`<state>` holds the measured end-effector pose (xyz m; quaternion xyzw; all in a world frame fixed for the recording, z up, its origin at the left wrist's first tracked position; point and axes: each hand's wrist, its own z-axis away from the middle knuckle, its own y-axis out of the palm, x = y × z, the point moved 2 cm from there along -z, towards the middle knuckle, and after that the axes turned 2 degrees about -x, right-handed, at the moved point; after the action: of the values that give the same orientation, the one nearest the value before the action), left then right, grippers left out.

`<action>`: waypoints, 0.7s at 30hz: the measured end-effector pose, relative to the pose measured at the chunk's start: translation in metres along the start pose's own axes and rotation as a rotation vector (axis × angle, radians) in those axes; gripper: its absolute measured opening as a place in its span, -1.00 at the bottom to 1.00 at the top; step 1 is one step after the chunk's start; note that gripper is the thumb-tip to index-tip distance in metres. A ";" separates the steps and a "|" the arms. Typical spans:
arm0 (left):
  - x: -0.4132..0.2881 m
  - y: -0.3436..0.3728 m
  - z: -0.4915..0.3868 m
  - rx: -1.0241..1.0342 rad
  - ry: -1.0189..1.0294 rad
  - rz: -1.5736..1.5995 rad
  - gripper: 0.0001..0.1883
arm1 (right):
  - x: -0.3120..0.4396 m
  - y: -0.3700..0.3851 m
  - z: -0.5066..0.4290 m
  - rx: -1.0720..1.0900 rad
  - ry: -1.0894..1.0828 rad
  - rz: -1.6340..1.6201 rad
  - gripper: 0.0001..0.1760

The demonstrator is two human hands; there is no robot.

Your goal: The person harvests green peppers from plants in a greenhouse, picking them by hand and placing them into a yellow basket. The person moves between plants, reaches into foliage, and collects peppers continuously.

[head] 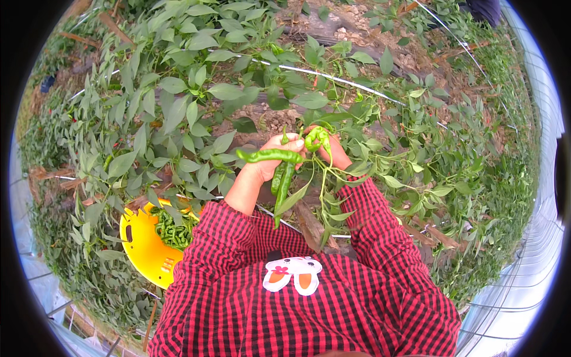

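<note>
My left hand (267, 163) is closed around several long green chili peppers (283, 189); one points left across the palm and others hang down below it. Close beside it, my right hand (335, 151) is at a curled, light green pepper (317, 139) among the leaves of a pepper plant (328, 192). Leaves and the pepper partly hide the right fingers. At lower left, a yellow plastic basket (140, 254) holds a heap of green peppers (171, 232).
Dense pepper plants (178, 102) surround me. A white line (339, 80) runs across the rows, and wooden stakes (310, 223) stand close before my body. Dark clothing of another person (486, 11) shows at upper right. Greenhouse film (531, 250) curves along the right.
</note>
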<state>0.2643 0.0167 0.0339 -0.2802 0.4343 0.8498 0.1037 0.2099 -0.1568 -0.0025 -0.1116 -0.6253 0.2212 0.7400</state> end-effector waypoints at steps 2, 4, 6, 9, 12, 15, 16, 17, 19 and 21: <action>0.003 0.010 0.003 0.061 -0.043 -0.031 -0.68 | 0.004 0.000 0.002 -0.063 -0.010 -0.223 -0.68; 0.013 0.021 0.006 0.025 -0.057 0.029 -0.59 | 0.000 0.003 0.004 -0.179 0.080 -0.440 -0.69; 0.023 0.026 0.012 -0.050 -0.120 0.001 -0.61 | -0.011 0.011 0.005 -0.303 0.397 -0.587 -0.68; 0.035 0.032 0.020 -0.124 -0.121 0.013 -0.62 | -0.019 0.019 0.012 -0.354 0.369 -0.553 -0.75; 0.041 0.031 0.022 -0.207 -0.086 -0.011 -0.64 | -0.023 0.030 0.022 -0.235 0.507 -0.872 -0.78; 0.045 0.031 0.022 -0.242 -0.114 -0.109 -0.65 | -0.014 0.034 0.025 -0.086 0.434 -1.226 -0.77; 0.046 0.031 0.023 -0.270 -0.128 -0.090 -0.68 | -0.009 0.034 0.023 0.008 0.297 -1.193 -0.76; 0.048 0.034 0.024 -0.278 -0.141 -0.065 -0.71 | -0.008 0.030 0.021 -0.058 0.316 -1.036 -0.77; 0.050 0.042 0.029 -0.260 -0.175 -0.073 -0.76 | -0.007 0.022 0.017 -0.179 0.432 -0.899 -0.77; 0.054 0.054 0.041 -0.233 -0.221 -0.136 -0.81 | -0.009 0.013 0.016 -0.324 0.578 -1.040 -0.74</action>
<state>0.1815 0.0130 0.0587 -0.2238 0.2987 0.9111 0.1751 0.1911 -0.1509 -0.0130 0.0415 -0.3976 -0.3058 0.8641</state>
